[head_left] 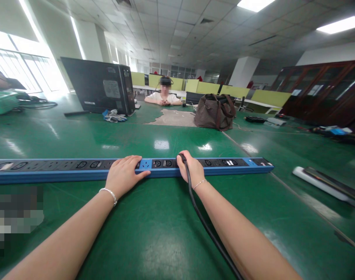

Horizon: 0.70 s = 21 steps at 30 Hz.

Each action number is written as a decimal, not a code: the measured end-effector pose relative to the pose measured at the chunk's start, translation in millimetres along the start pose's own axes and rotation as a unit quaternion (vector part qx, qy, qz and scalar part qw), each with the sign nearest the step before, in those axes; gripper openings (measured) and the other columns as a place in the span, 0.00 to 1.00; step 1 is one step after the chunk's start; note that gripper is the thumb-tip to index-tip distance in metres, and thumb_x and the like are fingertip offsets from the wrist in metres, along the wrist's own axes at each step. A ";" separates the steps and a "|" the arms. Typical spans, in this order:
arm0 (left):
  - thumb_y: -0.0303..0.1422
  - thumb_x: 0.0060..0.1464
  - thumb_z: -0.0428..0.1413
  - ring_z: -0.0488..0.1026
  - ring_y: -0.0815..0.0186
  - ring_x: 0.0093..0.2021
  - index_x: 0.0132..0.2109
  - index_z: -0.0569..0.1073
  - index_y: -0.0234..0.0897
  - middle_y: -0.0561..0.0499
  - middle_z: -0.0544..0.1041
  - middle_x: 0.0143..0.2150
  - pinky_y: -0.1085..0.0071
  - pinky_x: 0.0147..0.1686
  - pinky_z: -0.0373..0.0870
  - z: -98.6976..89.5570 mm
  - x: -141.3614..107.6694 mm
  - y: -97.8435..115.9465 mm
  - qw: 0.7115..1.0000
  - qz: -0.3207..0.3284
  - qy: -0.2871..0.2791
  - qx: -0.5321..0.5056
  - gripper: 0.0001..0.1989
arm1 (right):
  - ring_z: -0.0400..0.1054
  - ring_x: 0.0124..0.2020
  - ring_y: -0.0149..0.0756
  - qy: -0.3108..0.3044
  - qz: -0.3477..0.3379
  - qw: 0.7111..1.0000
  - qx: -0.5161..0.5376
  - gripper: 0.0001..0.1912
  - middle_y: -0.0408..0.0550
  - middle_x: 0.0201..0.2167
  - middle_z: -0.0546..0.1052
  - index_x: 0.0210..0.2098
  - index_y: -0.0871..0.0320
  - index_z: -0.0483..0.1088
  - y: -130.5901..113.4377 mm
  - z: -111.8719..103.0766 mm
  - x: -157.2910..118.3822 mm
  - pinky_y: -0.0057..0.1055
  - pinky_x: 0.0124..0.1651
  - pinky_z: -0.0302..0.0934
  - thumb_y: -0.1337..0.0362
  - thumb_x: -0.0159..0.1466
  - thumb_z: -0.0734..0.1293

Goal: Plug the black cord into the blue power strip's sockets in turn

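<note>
Bright window (26,58); glare; warped edges

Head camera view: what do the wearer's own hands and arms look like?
The left hand is ungloved, with a silvery, textured band bracelet at the wrist. The right hand is also ungloved, wearing a thinner, fine chain bracelet. No sleeves show.

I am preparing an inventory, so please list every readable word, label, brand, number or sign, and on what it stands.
No text can be read.
Black computer case: pale label, print too blurred.
Blue power strip: white stickers, too small to read.
</note>
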<state>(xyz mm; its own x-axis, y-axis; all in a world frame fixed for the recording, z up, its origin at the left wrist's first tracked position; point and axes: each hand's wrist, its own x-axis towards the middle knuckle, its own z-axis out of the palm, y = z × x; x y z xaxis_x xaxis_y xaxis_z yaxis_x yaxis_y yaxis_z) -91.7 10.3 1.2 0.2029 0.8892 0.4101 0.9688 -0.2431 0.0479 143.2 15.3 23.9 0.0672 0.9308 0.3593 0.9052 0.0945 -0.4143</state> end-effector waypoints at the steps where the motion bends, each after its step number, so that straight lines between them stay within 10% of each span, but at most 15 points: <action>1: 0.53 0.53 0.48 0.68 0.55 0.56 0.54 0.68 0.38 0.43 0.73 0.55 0.58 0.56 0.59 0.2 0.0 -0.1 1.000 0.002 0.000 0.002 0.29 | 0.72 0.34 0.38 0.005 -0.017 1.000 -0.025 0.16 0.46 0.31 0.79 0.46 0.52 0.69 -1.6 0.9 -0.8 0.31 0.42 0.58 0.55 0.66 0.55; 21: 0.52 0.53 0.49 0.68 0.53 0.56 0.55 0.68 0.38 0.42 0.73 0.55 0.57 0.55 0.60 -0.8 0.2 0.2 1.000 -0.002 -0.001 -0.011 0.29 | 0.68 0.48 0.38 0.088 -0.146 0.981 -0.090 0.16 0.53 0.42 0.78 0.44 0.59 0.69 10.6 16.5 -13.4 0.34 0.54 0.51 0.60 0.68 0.53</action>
<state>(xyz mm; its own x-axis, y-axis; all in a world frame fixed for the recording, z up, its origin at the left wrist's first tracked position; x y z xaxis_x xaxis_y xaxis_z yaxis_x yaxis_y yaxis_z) -91.7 10.1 2.0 0.1986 0.8914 0.4074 0.9665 -0.2470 0.0694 145.0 9.7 0.9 -0.1496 0.7957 0.5869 0.9549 0.2703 -0.1231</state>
